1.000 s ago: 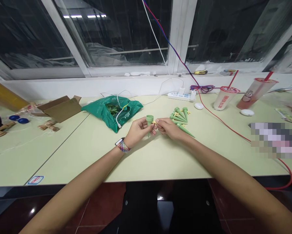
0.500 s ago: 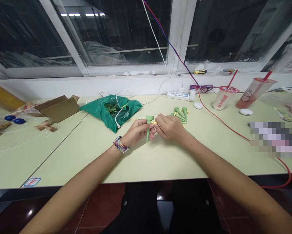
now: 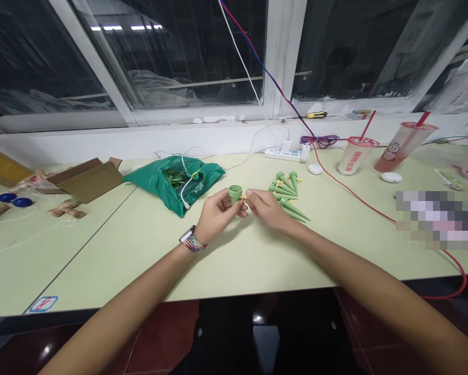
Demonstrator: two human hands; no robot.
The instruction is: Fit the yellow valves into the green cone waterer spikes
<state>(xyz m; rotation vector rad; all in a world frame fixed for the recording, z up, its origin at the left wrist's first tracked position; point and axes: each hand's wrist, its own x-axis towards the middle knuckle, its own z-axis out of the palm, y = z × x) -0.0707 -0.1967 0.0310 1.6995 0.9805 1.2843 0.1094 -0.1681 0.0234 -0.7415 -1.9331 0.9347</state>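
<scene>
My left hand (image 3: 217,212) is closed around a green plastic watering spike (image 3: 235,193), its round open cap tilted toward me and its point hidden behind the fingers. The fingertips of my right hand (image 3: 266,207) pinch the small yellow valve (image 3: 243,197) on the spike's side. Both hands are just above the table, almost touching each other. To the right of my right hand lies a pile of similar green spikes (image 3: 286,186) with yellow valves.
A green plastic bag (image 3: 148,178) with more green parts lies open behind my left hand, a white cable across it. An open cardboard box (image 3: 86,182) and wooden toys (image 3: 68,209) are at left. A power strip (image 3: 284,154), drink cups (image 3: 357,155) and a red cable (image 3: 353,195) are at right.
The spike has tipped so its open cap now faces me and its point no longer shows. My right hand has turned and lowered slightly, uncovering more spikes in the pile.
</scene>
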